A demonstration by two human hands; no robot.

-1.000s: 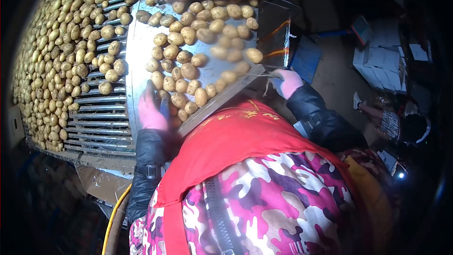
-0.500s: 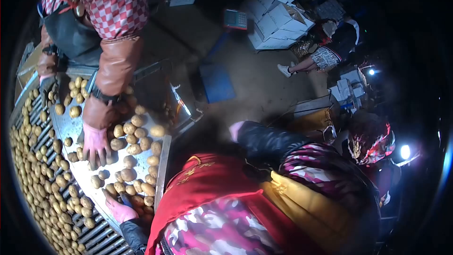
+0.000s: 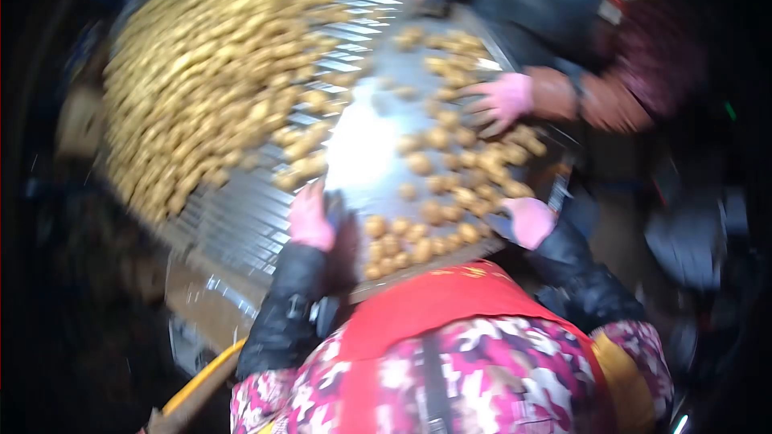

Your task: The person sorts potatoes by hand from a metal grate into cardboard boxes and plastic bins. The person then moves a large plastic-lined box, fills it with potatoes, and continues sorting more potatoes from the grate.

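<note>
**Two gloved hands at the potato tray**

I see my left hand (image 3: 311, 217) raised at centre frame on the metal tray (image 3: 362, 145), fingers pressed together. My right hand (image 3: 531, 221), centre right, rests at the tray edge beside the potatoes (image 3: 418, 233); its fingers are blurred, and the potatoes are too many to count. A co-worker's hand (image 3: 500, 100), fingers spread, lies upper right.

We are wearing pink gloves on our left hand (image 3: 311, 217) and right hand (image 3: 531, 221), black sleeves (image 3: 281, 313), a red apron (image 3: 434, 297) over pink camouflage. Yellow-brown potatoes (image 3: 201, 88) are covering the silvery metal table (image 3: 362, 153). A co-worker's hand (image 3: 500, 100) is showing pink too.
</note>
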